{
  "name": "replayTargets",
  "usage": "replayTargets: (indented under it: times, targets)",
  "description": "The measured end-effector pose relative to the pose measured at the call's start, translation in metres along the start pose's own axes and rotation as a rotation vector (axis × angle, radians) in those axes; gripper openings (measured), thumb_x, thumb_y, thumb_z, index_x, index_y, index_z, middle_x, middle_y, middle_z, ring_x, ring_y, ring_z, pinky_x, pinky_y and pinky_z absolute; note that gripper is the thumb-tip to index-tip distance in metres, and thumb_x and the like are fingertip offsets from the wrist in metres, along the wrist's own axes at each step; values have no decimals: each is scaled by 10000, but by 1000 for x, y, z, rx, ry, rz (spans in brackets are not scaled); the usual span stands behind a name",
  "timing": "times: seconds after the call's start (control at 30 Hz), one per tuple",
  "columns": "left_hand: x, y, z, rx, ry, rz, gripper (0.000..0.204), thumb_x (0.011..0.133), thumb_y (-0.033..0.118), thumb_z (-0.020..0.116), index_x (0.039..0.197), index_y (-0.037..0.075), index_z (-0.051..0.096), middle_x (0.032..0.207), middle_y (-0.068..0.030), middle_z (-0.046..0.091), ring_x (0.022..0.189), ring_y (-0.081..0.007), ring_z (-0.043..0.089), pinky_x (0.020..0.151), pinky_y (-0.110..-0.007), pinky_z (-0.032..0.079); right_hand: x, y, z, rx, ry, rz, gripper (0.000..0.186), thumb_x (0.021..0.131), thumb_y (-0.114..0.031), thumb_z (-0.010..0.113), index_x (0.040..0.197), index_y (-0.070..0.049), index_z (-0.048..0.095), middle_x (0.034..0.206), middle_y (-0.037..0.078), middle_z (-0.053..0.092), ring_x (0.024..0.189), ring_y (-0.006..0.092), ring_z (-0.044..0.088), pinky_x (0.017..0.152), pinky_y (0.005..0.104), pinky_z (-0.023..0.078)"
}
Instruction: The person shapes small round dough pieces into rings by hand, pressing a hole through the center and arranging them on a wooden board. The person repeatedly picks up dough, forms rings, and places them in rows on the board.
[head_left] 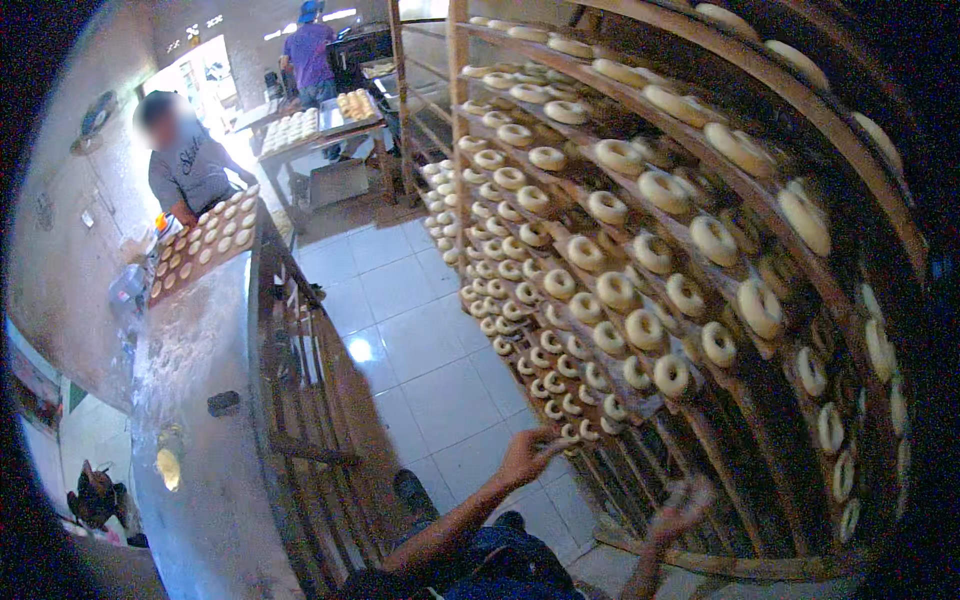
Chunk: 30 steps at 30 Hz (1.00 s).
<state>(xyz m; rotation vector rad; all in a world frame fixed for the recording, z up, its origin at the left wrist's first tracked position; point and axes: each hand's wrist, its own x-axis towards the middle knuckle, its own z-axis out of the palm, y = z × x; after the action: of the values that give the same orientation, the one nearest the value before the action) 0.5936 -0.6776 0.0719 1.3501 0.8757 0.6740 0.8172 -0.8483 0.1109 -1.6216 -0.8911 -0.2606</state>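
Note:
A tall wooden rack [459,130] on the right is filled with trays of pale ring-shaped dough pieces [672,375]. My left hand [528,458] reaches to the near left corner of a low tray [625,428], its fingers closed at the tray's edge. Rings of dough lie on that tray just beyond my fingertips. Lower and to the right, my right hand [685,508] is raised in front of the rack's lower rails. It is smeared by motion, so I cannot make out its fingers or anything in them.
On the left stands a long floured worktable [200,380] with a dark small object [224,403] and a dough lump [168,468]. A person [190,160] stands at its far end beside a tray of round dough pieces [205,250]. Another person [308,60] is farther back. White tiles [430,350] cover the floor.

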Motion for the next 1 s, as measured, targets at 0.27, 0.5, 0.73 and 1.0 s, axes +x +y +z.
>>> replayTargets:
  times: [0.27,0.5,0.73,1.0]
  targets:
    - [-56,-22,-173,215,532,477,297,952,236,506,1179,84,622,1212,-203,596,1224,-365,517,1045,-447,364,-170,-139,309,938,-974,906,693,934,-446,513,1465,-98,234,1424,152,390,982,254,603,786,334,525]
    - [-76,-45,-355,696,674,487,474,923,295,447,1349,96,506,1471,-142,406,1397,-376,301,1155,-532,112,-222,-291,443,1059,-1431,1603,814,920,-646,262,1507,-93,153,1527,117,258,1308,255,309,1059,385,256]
    - [-76,-74,-544,757,1225,149,389,926,236,460,1264,61,546,1291,-202,537,1249,-375,463,1080,-508,288,-262,-354,556,857,-2010,479,748,959,-629,279,1475,-88,280,1478,109,356,1358,253,343,1107,406,274]
    - [16,-73,-733,633,1322,18,232,859,110,569,1076,41,615,1047,-176,613,979,-351,589,875,-437,465,-253,-379,869,636,-1742,-171,324,975,-161,483,1260,-22,542,1129,120,631,1086,259,595,937,392,471]
